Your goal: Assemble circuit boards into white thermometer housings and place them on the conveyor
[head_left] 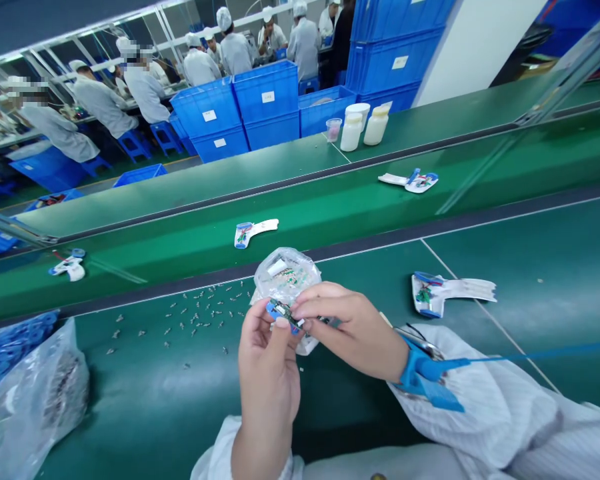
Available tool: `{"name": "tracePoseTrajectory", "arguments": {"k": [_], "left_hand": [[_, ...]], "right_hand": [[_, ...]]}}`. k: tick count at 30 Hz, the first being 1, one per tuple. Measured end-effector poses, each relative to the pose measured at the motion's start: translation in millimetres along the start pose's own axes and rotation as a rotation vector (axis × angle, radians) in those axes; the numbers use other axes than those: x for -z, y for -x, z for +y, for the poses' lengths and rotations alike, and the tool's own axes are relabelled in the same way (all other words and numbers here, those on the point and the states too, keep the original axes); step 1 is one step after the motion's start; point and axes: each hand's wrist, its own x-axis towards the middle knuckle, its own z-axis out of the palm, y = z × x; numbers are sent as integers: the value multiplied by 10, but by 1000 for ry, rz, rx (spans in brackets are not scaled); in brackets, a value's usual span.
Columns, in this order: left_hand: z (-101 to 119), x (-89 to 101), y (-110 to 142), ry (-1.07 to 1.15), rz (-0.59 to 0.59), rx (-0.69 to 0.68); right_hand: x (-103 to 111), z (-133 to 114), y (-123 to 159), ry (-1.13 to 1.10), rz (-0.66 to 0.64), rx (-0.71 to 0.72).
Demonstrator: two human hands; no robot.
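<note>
White sleeves (505, 413) nearest, low in view; blue wrist strap (420, 373) around the right wrist. Left hand (270, 367) pinches a small circuit board (282, 311) with blue parts between thumb and fingers. Right hand (355, 327) has fingertips on the board (grip or mere touch, cannot tell). Clear bag (293, 267) of small pieces just beyond. Loose metal parts (195, 323) lie scattered leftward on the green bench (170, 393); one white housing (455, 289) rests well to the right

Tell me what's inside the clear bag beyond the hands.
Bag: small green and tan pieces, plus a white piece. The right hand covers part of its near side; contents there can't be seen.
</note>
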Motion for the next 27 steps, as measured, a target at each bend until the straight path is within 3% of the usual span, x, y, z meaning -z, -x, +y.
{"name": "tracePoseTrajectory", "arguments": {"k": [5,7,10,14,17,27], "left_hand": [[-56,18,19,-76,-72,-84],[-79,46,29,-192,-113,-215],[-99,102,40,-537,-143,-504],[-91,138,40,-904,-212,-761],[-67,121,41,-931,-295,-785],[33,88,120,-676,-447,-552]], "right_hand": [[-69,51,41,18,113,43],[-71,48,59,51,185,34],[-65,6,90,120,296,-13],[-8,-102,85,210,335,-24],[91,-189,41,186,301,27],[373,-300,-74,132,-66,129]]}}
